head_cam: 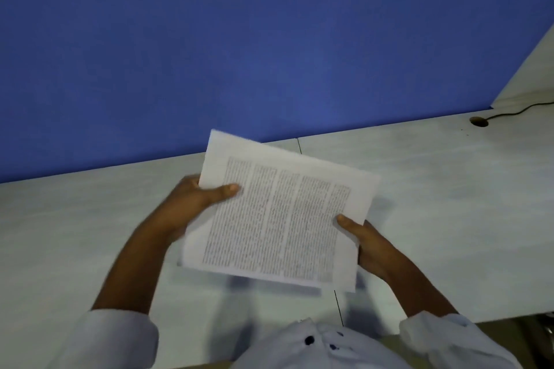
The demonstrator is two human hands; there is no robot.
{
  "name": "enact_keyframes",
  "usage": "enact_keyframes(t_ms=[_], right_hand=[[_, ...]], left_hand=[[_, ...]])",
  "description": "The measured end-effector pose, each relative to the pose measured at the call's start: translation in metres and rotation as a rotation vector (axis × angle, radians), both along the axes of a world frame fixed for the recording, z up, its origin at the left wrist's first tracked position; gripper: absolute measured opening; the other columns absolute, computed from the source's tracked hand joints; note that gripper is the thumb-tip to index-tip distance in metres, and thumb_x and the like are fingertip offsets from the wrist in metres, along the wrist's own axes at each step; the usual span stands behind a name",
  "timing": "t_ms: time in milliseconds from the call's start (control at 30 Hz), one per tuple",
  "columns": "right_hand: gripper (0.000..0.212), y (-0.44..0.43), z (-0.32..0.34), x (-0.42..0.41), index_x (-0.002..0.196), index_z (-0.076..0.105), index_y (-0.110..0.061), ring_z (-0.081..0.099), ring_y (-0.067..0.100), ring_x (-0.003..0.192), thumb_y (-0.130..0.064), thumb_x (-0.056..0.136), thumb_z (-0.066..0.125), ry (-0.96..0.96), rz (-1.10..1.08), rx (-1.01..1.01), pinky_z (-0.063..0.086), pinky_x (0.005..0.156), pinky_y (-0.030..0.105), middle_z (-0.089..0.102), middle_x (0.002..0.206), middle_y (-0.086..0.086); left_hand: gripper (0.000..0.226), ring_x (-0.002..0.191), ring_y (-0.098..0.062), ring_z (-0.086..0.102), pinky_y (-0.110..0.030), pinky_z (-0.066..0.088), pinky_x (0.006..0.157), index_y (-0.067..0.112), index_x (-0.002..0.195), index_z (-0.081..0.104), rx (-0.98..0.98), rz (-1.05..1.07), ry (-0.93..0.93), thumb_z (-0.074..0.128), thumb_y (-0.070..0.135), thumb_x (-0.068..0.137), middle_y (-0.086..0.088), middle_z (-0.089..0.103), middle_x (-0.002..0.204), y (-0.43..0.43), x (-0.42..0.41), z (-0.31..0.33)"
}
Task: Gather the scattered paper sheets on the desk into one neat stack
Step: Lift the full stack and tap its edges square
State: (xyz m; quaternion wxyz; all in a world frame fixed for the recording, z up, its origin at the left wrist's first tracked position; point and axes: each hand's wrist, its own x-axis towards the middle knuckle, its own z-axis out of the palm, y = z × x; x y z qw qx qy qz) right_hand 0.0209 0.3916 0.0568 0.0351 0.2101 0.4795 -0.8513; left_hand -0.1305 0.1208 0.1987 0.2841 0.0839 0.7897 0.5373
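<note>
A bundle of white paper sheets (pixel 278 213) printed with columns of dense text is held above the pale desk (pixel 434 189), tilted so its long side runs from upper left to lower right. My left hand (pixel 195 198) grips its left edge, thumb lying on the printed face. My right hand (pixel 365 243) grips the lower right edge, thumb on top and fingers hidden under the paper. More than one sheet shows at the bundle's lower right corner, where the edges do not line up. No loose sheets lie on the visible desk.
A blue partition (pixel 239 39) rises along the desk's far edge. At the far right a cable hole (pixel 478 121) has a dark cable (pixel 521 110) running out of it. A seam (pixel 338 305) crosses the desk near me.
</note>
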Motion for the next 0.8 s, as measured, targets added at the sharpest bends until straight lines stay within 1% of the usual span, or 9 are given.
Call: enact_keyframes(t_ms=[67, 167, 267, 367, 433, 533, 633, 700, 800], right_hand=[[0.045, -0.008, -0.005, -0.002, 0.125, 0.061, -0.011, 0.064, 0.038, 0.111, -0.027, 0.084, 0.072, -0.117, 0.111, -0.047, 0.051, 0.094, 0.054, 0.067, 0.120, 0.018], [0.038, -0.017, -0.015, -0.006, 0.120, 0.065, -0.008, 0.067, 0.035, 0.105, -0.022, 0.086, 0.070, -0.271, 0.159, 0.113, 0.046, 0.100, 0.054, 0.070, 0.115, 0.016], [0.037, -0.026, -0.009, -0.015, 0.118, 0.067, -0.013, 0.068, 0.023, 0.099, -0.024, 0.083, 0.074, -0.283, 0.046, 0.320, 0.051, 0.096, 0.041, 0.071, 0.116, 0.008], [0.030, -0.027, 0.015, -0.024, 0.115, 0.067, -0.020, 0.066, 0.006, 0.088, -0.024, 0.085, 0.072, -0.136, -0.104, 0.473, 0.052, 0.073, 0.023, 0.071, 0.099, -0.007], [0.028, -0.021, 0.025, -0.027, 0.111, 0.066, -0.022, 0.065, 0.003, 0.088, -0.021, 0.084, 0.073, -0.043, -0.165, 0.512, 0.051, 0.067, 0.018, 0.070, 0.096, -0.011], [0.031, -0.016, 0.018, -0.027, 0.107, 0.068, -0.020, 0.068, 0.012, 0.091, -0.021, 0.078, 0.079, -0.042, -0.189, 0.542, 0.054, 0.070, 0.023, 0.072, 0.098, -0.005], [0.032, -0.014, -0.003, -0.022, 0.098, 0.073, -0.016, 0.072, 0.021, 0.093, -0.020, 0.069, 0.086, -0.107, -0.219, 0.473, 0.058, 0.076, 0.031, 0.075, 0.097, 0.002], [0.027, -0.014, -0.008, -0.021, 0.093, 0.073, -0.020, 0.072, 0.020, 0.092, -0.017, 0.069, 0.086, -0.115, -0.232, 0.460, 0.058, 0.078, 0.033, 0.076, 0.094, 0.001], [0.032, -0.013, -0.002, -0.025, 0.099, 0.073, -0.018, 0.072, 0.021, 0.092, -0.019, 0.069, 0.086, -0.099, -0.232, 0.498, 0.059, 0.078, 0.035, 0.075, 0.097, 0.002]], left_hand=[[0.030, 0.084, -0.025, 0.075, -0.039, 0.057, 0.074, 0.009, 0.106, 0.071, 0.033, 0.126, -0.158, 0.074, 0.019, 0.078, -0.013, 0.075, 0.101, -0.008, 0.008, -0.037], [0.023, 0.071, -0.018, 0.074, -0.027, 0.058, 0.057, 0.006, 0.104, 0.070, 0.062, 0.298, -0.249, 0.073, 0.010, 0.082, -0.007, 0.076, 0.087, -0.016, 0.027, -0.084], [0.030, 0.084, -0.019, 0.071, -0.033, 0.056, 0.075, 0.017, 0.106, 0.070, -0.007, 0.394, -0.111, 0.079, 0.023, 0.078, 0.000, 0.074, 0.095, -0.015, 0.038, -0.107], [0.022, 0.084, -0.010, 0.065, -0.027, 0.049, 0.068, 0.022, 0.104, 0.068, 0.117, 0.508, 0.064, 0.075, 0.021, 0.083, 0.010, 0.069, 0.091, -0.008, 0.041, -0.101], [0.023, 0.087, -0.007, 0.064, -0.027, 0.049, 0.068, 0.023, 0.104, 0.066, 0.204, 0.509, 0.102, 0.074, 0.017, 0.083, 0.009, 0.069, 0.095, -0.007, 0.039, -0.096], [0.030, 0.088, -0.010, 0.067, -0.023, 0.054, 0.067, 0.020, 0.104, 0.067, 0.204, 0.505, 0.057, 0.077, 0.011, 0.078, 0.006, 0.071, 0.095, -0.010, 0.035, -0.106], [0.027, 0.082, -0.009, 0.068, -0.013, 0.053, 0.059, 0.022, 0.094, 0.070, 0.178, 0.512, -0.014, 0.080, 0.007, 0.075, 0.013, 0.074, 0.079, -0.009, 0.040, -0.127], [0.028, 0.082, -0.006, 0.067, -0.013, 0.053, 0.062, 0.021, 0.098, 0.069, 0.185, 0.519, -0.033, 0.079, 0.006, 0.076, 0.016, 0.072, 0.079, -0.005, 0.043, -0.132], [0.027, 0.081, -0.003, 0.068, -0.016, 0.052, 0.067, 0.024, 0.096, 0.069, 0.198, 0.518, 0.006, 0.078, 0.007, 0.077, 0.016, 0.073, 0.081, -0.003, 0.037, -0.130]])
